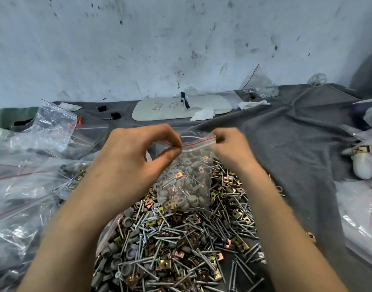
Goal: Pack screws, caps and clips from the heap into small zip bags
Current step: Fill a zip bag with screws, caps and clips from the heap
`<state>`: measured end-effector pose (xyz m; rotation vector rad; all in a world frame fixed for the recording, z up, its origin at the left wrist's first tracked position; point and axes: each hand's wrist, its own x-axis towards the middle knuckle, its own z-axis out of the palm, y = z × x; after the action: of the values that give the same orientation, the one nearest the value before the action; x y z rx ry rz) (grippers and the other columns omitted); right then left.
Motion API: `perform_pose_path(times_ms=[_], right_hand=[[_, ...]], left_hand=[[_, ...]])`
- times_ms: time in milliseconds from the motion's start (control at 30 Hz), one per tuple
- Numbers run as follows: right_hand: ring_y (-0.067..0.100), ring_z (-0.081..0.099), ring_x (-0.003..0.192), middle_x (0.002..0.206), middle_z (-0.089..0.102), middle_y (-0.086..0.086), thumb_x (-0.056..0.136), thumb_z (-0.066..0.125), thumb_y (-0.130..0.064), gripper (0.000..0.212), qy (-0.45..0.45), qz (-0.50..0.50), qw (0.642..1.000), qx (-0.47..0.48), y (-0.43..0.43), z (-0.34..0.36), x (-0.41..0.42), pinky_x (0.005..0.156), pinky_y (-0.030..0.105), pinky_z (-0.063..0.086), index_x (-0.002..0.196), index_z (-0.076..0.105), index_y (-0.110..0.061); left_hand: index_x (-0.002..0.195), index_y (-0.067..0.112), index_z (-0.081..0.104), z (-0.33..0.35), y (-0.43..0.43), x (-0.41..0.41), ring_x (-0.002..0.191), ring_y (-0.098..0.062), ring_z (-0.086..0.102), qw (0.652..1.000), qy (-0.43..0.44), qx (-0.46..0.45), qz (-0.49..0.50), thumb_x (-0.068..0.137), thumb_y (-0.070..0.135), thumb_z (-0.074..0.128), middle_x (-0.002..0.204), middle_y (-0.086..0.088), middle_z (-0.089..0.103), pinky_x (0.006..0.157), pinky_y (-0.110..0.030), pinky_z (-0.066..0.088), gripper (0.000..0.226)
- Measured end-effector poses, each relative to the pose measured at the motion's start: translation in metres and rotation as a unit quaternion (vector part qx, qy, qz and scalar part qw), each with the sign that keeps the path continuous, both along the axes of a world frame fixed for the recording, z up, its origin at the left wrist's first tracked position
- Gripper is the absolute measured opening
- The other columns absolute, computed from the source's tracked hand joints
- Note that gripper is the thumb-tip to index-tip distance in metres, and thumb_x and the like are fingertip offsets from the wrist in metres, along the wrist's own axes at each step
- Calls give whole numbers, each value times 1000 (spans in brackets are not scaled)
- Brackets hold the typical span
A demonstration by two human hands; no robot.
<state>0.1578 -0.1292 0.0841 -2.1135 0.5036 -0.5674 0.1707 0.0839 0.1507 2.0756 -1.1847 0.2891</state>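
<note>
From my seat, the stained, scuffed white wall fills the upper half of the frame, and below it a rumpled grey cloth covers the table. Crinkled clear plastic bags with red seal lines pile up along the left edge. At bottom centre lies the heap: slim silver screws, rounded grey caps and square brass-coloured clips, all tangled together. Just above the heap, in the middle of the frame, hangs the small zip bag, clear and bulging with the same mix. My left hand pinches the left end of its red-lined strip between thumb and forefinger. My right hand, a little blurred, has its fingers curled on the strip's right end. Behind them, by the wall, lies a flat white board with rounded corners and scribbled marks, with a crumpled tissue on its near edge.
</note>
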Motion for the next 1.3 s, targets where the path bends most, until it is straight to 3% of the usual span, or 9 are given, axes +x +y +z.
perform_pose_path(times_ms=[133,367,533,633,700,833,967,1133,1300], right_hand=[[19,63,99,104,71,1,83,71,-26,18,97,-9,991,-89,5,-39,20,88,37,52,100,75,-21],[26,49,109,108,66,2,84,70,-24,12,118,-6,977,-179,3,-49,30,90,34,42,94,72,-18],[9,62,72,86,68,0,83,69,-4,13,-83,16,996,33,11,-8,12,70,23,53,87,64,-16],[6,63,71,76,68,-4,77,75,-6,17,-260,128,936,199,19,34,-9,75,25,54,79,64,-19],[8,65,73,76,70,-4,76,75,-7,15,-298,221,900,230,25,51,-23,75,26,54,78,67,-20],[19,67,79,80,70,5,76,76,-17,8,-213,233,944,91,32,57,-33,83,38,54,77,69,-16],[20,67,92,93,71,3,66,76,-45,29,-111,228,967,35,24,58,-40,91,43,52,86,72,-24],[30,66,88,94,69,14,72,81,-13,28,-64,247,966,31,12,55,-43,85,41,53,96,70,-22],[14,65,74,78,73,2,74,78,-6,16,-58,223,972,47,11,55,-42,75,25,54,87,72,-13]], left_hand=[[85,31,68,0,0,1,88,-2,67,1000,-4,-6,-2,82,37,63,95,22,70,83,-39,54,8],[84,31,68,0,0,3,93,2,65,1000,1,-8,2,80,38,61,94,23,70,89,-39,52,11],[84,33,66,0,1,4,93,4,65,1000,5,-5,5,82,37,63,96,25,69,88,-39,54,5],[85,33,67,-1,0,6,93,4,65,1000,8,-4,8,82,35,63,96,26,69,86,-38,54,5],[85,34,67,-2,-1,6,89,0,66,1000,9,-5,7,82,35,62,96,26,69,83,-38,54,5],[86,33,67,-3,-1,7,86,-2,67,1000,-4,-4,6,83,30,65,95,23,70,81,-37,53,5],[89,28,71,-5,-1,12,94,5,64,1000,-6,-6,9,84,20,67,99,21,70,87,-31,52,10],[92,23,73,-6,0,17,91,-1,66,1000,-1,-12,2,85,9,69,106,14,69,83,-28,54,17],[111,51,58,-9,0,20,77,-6,68,997,44,-53,22,86,7,68,93,13,68,76,-27,56,51]])
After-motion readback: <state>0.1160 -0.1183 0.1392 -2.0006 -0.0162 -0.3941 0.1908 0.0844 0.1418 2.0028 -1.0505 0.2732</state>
